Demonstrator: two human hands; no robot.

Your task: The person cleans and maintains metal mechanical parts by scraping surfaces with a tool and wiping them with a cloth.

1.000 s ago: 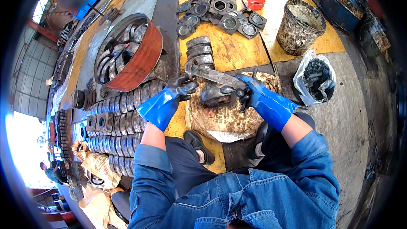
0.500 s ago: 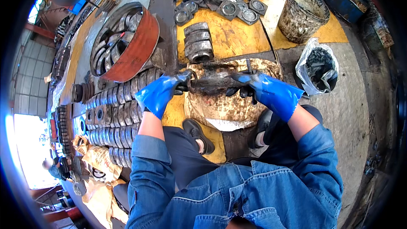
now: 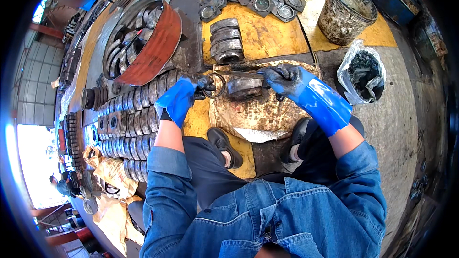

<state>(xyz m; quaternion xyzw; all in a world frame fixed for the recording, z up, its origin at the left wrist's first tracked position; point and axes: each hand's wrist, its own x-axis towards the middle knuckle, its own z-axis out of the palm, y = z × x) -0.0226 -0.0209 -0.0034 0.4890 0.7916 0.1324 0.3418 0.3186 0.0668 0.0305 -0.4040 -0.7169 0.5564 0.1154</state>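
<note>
My left hand [image 3: 201, 87], in a blue glove with blackened fingers, is closed on a thin dark ring [image 3: 219, 86] held upright. My right hand [image 3: 284, 79], gloved alike, grips one end of a long flat metal tool [image 3: 239, 73], whose other end reaches to the top of the ring; its exact kind I cannot make out. Beneath the tool, a worn, thick cylindrical metal part [image 3: 245, 88] rests on a stained, oily sack [image 3: 258, 114] in front of my feet.
Beyond the sack stands a short row of metal rings [image 3: 225, 40], with flanged plates [image 3: 262, 2] piled farther off. A red drum-like rim [image 3: 155, 48] holds curved parts. Rows of metal cylinders [image 3: 126, 126] lie left. A dirty bucket [image 3: 346, 12] and bag-lined bin [image 3: 361, 74] stand right.
The blurred dark mass between my hands is gone from view; the ring and the metal part now show distinctly. My right hand has risen slightly and turned, bringing the tool level toward the ring.
</note>
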